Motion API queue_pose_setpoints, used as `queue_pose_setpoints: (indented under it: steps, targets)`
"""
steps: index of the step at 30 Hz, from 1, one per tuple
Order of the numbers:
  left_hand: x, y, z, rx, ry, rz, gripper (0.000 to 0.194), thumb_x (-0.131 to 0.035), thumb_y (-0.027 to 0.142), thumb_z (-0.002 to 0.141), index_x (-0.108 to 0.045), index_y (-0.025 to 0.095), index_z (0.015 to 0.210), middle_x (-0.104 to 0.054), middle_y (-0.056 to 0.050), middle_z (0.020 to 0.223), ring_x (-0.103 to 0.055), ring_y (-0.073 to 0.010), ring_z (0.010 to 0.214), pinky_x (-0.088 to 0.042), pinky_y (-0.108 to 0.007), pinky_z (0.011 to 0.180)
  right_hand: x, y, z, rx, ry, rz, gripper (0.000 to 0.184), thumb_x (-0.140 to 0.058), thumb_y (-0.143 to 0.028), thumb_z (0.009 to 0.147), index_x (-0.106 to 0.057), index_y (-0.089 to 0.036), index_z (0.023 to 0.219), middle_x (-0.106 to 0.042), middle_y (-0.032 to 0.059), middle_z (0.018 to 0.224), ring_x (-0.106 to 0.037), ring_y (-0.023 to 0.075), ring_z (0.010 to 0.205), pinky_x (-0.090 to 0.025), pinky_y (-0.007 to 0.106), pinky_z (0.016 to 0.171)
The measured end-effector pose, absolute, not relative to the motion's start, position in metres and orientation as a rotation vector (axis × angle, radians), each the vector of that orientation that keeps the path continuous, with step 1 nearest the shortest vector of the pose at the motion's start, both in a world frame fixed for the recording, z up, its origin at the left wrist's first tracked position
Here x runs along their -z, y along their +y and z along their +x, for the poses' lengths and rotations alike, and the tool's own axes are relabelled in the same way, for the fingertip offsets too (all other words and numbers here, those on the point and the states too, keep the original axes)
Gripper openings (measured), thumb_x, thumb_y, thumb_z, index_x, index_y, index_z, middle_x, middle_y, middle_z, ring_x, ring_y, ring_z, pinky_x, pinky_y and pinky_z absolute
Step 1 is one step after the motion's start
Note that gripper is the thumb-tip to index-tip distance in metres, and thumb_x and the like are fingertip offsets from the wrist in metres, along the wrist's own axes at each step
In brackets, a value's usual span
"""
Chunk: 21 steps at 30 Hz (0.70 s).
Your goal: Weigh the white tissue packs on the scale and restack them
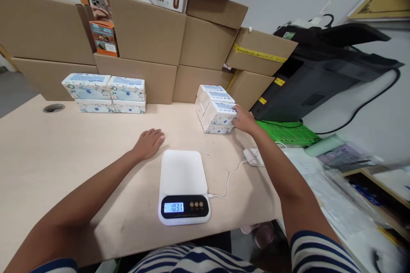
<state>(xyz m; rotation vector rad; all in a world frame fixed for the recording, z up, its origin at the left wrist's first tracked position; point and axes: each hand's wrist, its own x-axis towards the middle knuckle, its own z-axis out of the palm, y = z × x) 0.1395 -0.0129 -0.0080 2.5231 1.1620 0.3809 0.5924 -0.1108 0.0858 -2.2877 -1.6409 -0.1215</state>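
A white kitchen scale (184,172) lies on the table before me, its pan bare and its lit display (173,207) reading about 103.1. To its upper right stands a two-layer stack of white flower-print tissue packs (213,106). My right hand (244,119) grips the right end of the front upper tissue pack (221,115), which still sits on the stack. Palm down, my left hand (149,143) rests on the table left of the scale, fingers stretched out and holding nothing. At the back left are more tissue packs (92,87), also stacked two high.
Stacked cardboard boxes (144,30) wall the table's back edge. A dark printer (307,72) stands at right beside a green basket (288,132). A white cable (228,179) joins the scale to a power strip (254,156). Behind the boxes, a person (103,2) holds a phone.
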Motion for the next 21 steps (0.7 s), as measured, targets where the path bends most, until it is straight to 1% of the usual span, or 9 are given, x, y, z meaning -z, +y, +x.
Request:
queue_pose_setpoints:
  steps: [2, 4, 6, 9, 12, 14, 16, 18, 21]
  targets:
    - [0.008, -0.014, 0.139, -0.351, 1.159, 2.538, 0.069, -0.018, 0.053, 0.114, -0.066, 0.022, 0.153, -0.054, -0.011, 0.174, -0.040, -0.0344, 0.168, -0.029, -0.058, 0.139, -0.095, -0.119, 0.580, 0.163, -1.616, -2.336, 0.069, -0.059, -0.020, 0.082, -0.060, -0.014, 0.151, -0.039, 0.0240, 0.180, -0.030, 0.0497, 0.170, -0.024, 0.083, 0.132]
    - [0.007, -0.015, 0.138, -0.339, 1.155, 2.570, 0.062, -0.025, 0.050, 0.114, -0.066, 0.023, 0.152, -0.055, -0.011, 0.174, -0.042, -0.0335, 0.167, -0.031, -0.057, 0.139, -0.098, -0.134, 0.560, 0.233, -1.596, -2.348, 0.070, -0.057, -0.018, 0.085, -0.058, -0.010, 0.154, -0.027, 0.0274, 0.184, -0.017, 0.0529, 0.174, -0.018, 0.087, 0.131]
    - [0.007, -0.016, 0.137, -0.326, 1.157, 2.607, 0.055, -0.036, 0.047, 0.112, -0.065, 0.023, 0.153, -0.054, -0.011, 0.174, -0.043, -0.0329, 0.167, -0.031, -0.056, 0.139, -0.089, -0.155, 0.533, 0.329, -1.638, -2.268, 0.070, -0.053, -0.019, 0.092, -0.053, -0.011, 0.161, -0.023, 0.0261, 0.186, -0.015, 0.0507, 0.175, -0.017, 0.086, 0.133]
    - [0.006, -0.016, 0.136, -0.286, 1.168, 2.636, 0.055, -0.044, 0.045, 0.110, -0.060, 0.022, 0.158, -0.051, -0.011, 0.177, -0.041, -0.0332, 0.168, -0.030, -0.055, 0.140, -0.055, -0.187, 0.489, 0.385, -1.903, -1.945, 0.058, -0.046, -0.021, 0.100, -0.061, -0.023, 0.157, -0.049, 0.0177, 0.176, -0.043, 0.0400, 0.167, -0.023, 0.082, 0.134]
    - [0.003, -0.018, 0.138, -0.232, 1.192, 2.639, 0.057, -0.042, 0.046, 0.111, -0.057, 0.021, 0.160, -0.046, -0.011, 0.180, -0.037, -0.0335, 0.170, -0.028, -0.055, 0.141, -0.020, -0.203, 0.464, 0.254, -2.054, -1.749, 0.049, -0.046, -0.017, 0.095, -0.075, -0.026, 0.134, -0.066, 0.0112, 0.162, -0.060, 0.0327, 0.155, -0.038, 0.071, 0.134]
    - [0.001, -0.022, 0.141, -0.166, 1.204, 2.642, 0.059, -0.040, 0.046, 0.111, -0.054, 0.020, 0.163, -0.042, -0.011, 0.182, -0.033, -0.0334, 0.172, -0.025, -0.055, 0.142, -0.004, -0.208, 0.463, 0.151, -1.996, -1.766, 0.045, -0.046, -0.016, 0.090, -0.079, -0.024, 0.119, -0.075, 0.0127, 0.150, -0.072, 0.0318, 0.141, -0.055, 0.063, 0.124]
    - [-0.002, -0.027, 0.144, -0.094, 1.219, 2.644, 0.063, -0.039, 0.047, 0.112, -0.051, 0.017, 0.166, -0.036, -0.013, 0.185, -0.029, -0.0340, 0.174, -0.021, -0.054, 0.143, 0.005, -0.213, 0.471, 0.036, -1.916, -1.827, 0.041, -0.046, -0.018, 0.087, -0.080, -0.023, 0.108, -0.082, 0.0152, 0.135, -0.079, 0.0337, 0.128, -0.063, 0.061, 0.115]
    - [-0.003, -0.030, 0.150, -0.050, 1.235, 2.640, 0.067, -0.039, 0.046, 0.112, -0.046, 0.013, 0.170, -0.030, -0.016, 0.186, -0.026, -0.0355, 0.175, -0.018, -0.054, 0.143, 0.011, -0.220, 0.482, -0.093, -1.861, -1.887, 0.037, -0.048, -0.021, 0.087, -0.081, -0.024, 0.104, -0.083, 0.0150, 0.131, -0.078, 0.0368, 0.128, -0.060, 0.064, 0.118]
    - [0.005, -0.022, 0.157, -0.060, 1.204, 2.610, 0.077, -0.041, 0.051, 0.111, -0.034, 0.011, 0.176, -0.021, -0.018, 0.189, -0.016, -0.0379, 0.177, -0.009, -0.058, 0.143, 0.017, -0.230, 0.498, -0.260, -1.777, -1.993, 0.036, -0.056, -0.029, 0.090, -0.082, -0.029, 0.115, -0.076, 0.0075, 0.150, -0.070, 0.0400, 0.143, -0.052, 0.067, 0.128]
